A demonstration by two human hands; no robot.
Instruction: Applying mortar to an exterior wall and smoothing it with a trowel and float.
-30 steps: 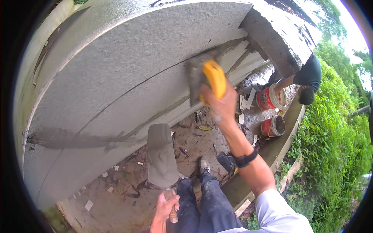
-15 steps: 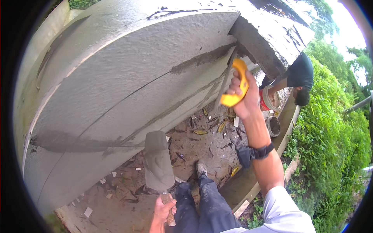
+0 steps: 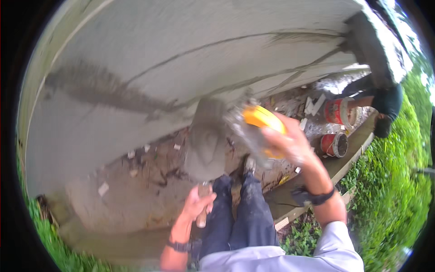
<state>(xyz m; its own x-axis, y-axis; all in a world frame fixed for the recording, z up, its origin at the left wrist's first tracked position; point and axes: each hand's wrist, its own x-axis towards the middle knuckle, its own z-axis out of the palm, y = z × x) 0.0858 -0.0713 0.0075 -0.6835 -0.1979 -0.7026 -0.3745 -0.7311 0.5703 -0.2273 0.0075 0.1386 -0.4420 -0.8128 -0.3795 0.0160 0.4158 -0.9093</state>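
My left hand (image 3: 197, 201) is closed on the wooden handle (image 3: 202, 216) of a wide trowel, its blade (image 3: 201, 140) coated in wet grey mortar. My right hand (image 3: 290, 143) is wrapped round the yellow handle (image 3: 260, 117) of a float; its motion-blurred metal plate (image 3: 244, 136) is beside the trowel blade, and I cannot tell whether they touch. Above both tools, the grey rendered wall (image 3: 149, 41) carries dark wet streaks along its seams.
At the right a co-worker (image 3: 387, 104) bends down with an arm at a red-and-white bucket (image 3: 335, 111). A smaller bucket (image 3: 330, 145) stands nearby. Scraps litter the ground (image 3: 108, 208). A low concrete ledge (image 3: 355, 152) borders dense greenery (image 3: 398, 190).
My right hand has moved from up along the wall back down to the trowel blade, which has risen slightly. The view has shifted, showing more of both my forearms.
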